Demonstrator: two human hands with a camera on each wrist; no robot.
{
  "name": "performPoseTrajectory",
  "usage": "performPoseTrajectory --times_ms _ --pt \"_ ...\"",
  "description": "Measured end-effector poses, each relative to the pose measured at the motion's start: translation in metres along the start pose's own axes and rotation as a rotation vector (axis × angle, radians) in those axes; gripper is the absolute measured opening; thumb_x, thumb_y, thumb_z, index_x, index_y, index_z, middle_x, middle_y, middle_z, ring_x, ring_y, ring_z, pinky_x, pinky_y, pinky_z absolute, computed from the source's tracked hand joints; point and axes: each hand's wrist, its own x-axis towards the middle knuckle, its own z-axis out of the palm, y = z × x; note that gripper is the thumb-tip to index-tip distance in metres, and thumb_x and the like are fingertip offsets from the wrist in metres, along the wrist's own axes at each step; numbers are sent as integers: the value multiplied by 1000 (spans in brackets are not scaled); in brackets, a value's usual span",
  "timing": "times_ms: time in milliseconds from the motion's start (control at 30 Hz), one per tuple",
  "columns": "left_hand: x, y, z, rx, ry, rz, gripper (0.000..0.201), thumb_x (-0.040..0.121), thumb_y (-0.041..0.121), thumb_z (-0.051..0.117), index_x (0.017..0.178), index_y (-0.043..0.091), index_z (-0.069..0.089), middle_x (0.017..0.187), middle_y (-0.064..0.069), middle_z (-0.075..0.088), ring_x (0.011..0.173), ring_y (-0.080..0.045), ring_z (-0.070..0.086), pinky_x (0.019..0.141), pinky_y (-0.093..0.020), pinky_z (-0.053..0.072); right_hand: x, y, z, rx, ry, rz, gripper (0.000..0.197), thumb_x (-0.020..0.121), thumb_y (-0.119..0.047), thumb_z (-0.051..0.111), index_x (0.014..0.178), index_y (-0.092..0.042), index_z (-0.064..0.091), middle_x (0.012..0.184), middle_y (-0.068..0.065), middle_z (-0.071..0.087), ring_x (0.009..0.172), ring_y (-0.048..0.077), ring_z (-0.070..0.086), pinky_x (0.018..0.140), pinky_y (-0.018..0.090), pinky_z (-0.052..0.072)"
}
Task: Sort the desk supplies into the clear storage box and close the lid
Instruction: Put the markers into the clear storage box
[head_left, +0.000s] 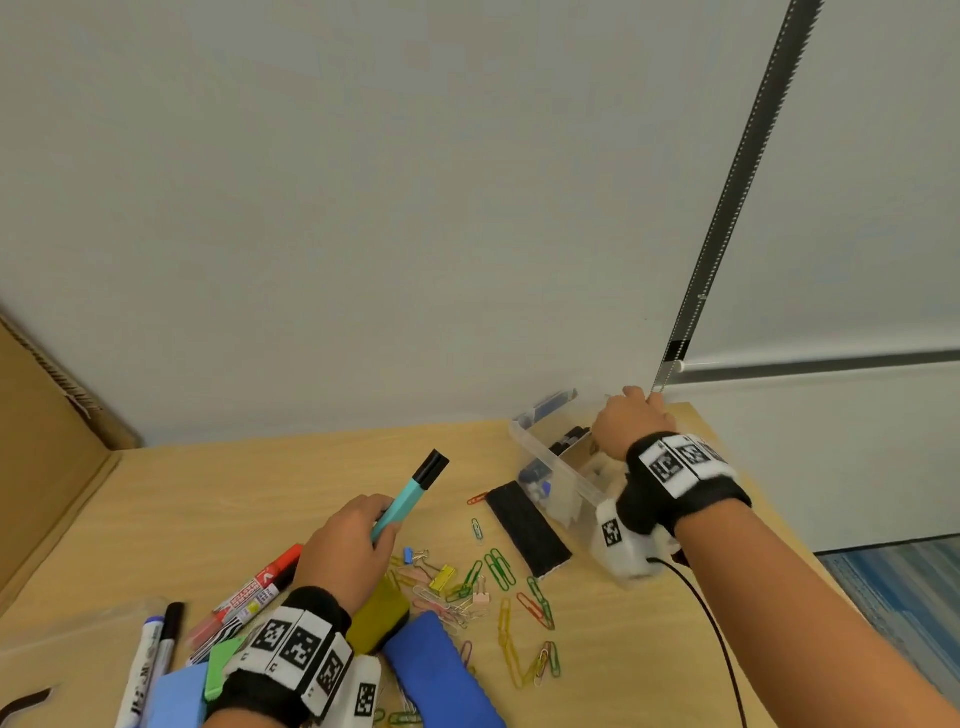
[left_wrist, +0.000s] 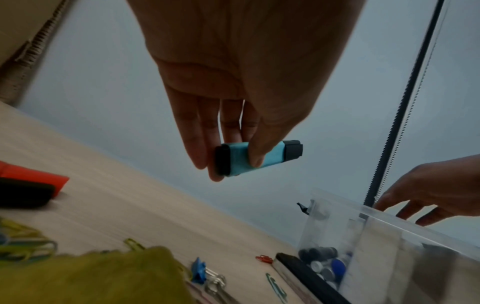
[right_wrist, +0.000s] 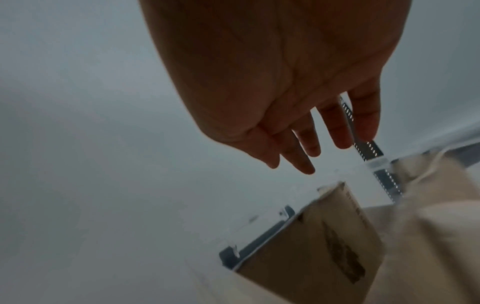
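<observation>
My left hand pinches a teal highlighter with a black cap and holds it up above the desk, cap pointing toward the box. In the left wrist view the thumb and fingers wrap the highlighter near its rear end. The clear storage box stands open at the desk's far right corner, with small dark and blue items inside. Its lid stands up against the wall. My right hand hovers over the box's far side, with its fingers straight and holding nothing.
Coloured paper clips and binder clips lie scattered mid-desk beside a black strip. Red markers, pens, a yellow eraser and blue items crowd the near left. Cardboard bounds the left, the wall the back.
</observation>
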Motion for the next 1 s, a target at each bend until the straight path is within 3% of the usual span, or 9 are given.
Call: performPoseTrajectory --times_ms 100,267,400,500,633,733,833,900,1000 --pt "-1 18 7 -44 -5 59 31 95 27 51 124 19 57 108 3 62 91 -13 60 76 -26 51 -22 37 10 98 109 -43 43 95 -24 38 135 -11 45 156 9 18 140 34 18 112 48 22" --pt "15 84 22 -121 71 203 30 96 31 47 124 23 54 99 12 53 81 -2 53 66 -11 41 -31 78 51 82 170 25 67 98 -46 24 151 -7 10 160 15 -1 147 35 0 120 47 8" --pt "44 131 43 -122 104 274 37 97 30 45 133 23 47 109 10 48 94 -5 51 86 -22 50 -31 83 68 70 248 38 75 96 -50 24 151 -2 5 159 16 1 147 32 0 120 45 4" --pt "77 154 62 88 81 339 37 95 21 50 132 18 48 117 0 49 101 -15 49 92 -29 48 -32 80 68 54 259 30 76 95 -51 27 150 -2 8 159 17 2 147 32 -1 120 45 2" --pt "116 177 79 436 -58 373 32 90 8 52 122 9 57 118 -9 52 107 -27 49 92 -36 42 -33 79 66 35 264 29 78 92 -53 28 150 -5 11 159 17 2 147 33 -1 120 46 3" --pt "139 190 87 486 -273 239 27 94 12 46 112 8 66 116 -10 62 104 -30 59 89 -37 47 -34 77 65 27 255 32 79 91 -54 28 151 -6 12 159 18 0 147 33 -3 120 47 -1" --pt "154 199 95 482 -501 150 32 99 20 40 118 8 64 122 -9 63 112 -28 58 98 -38 47 -34 76 64 22 254 33 79 90 -54 27 151 -7 12 159 18 -1 147 34 -5 119 48 -4" --pt "157 199 96 511 -559 141 36 100 24 36 118 7 63 124 -10 62 114 -29 57 101 -40 45 -35 77 64 12 250 33 79 90 -54 28 151 -7 12 159 18 -1 147 34 -5 119 49 -5" --pt "156 195 94 484 -540 176 40 101 26 31 110 6 65 116 -13 64 107 -30 59 98 -42 46 -35 77 63 6 247 35 79 90 -54 28 151 -7 12 159 18 -1 147 34 -5 118 49 -6"
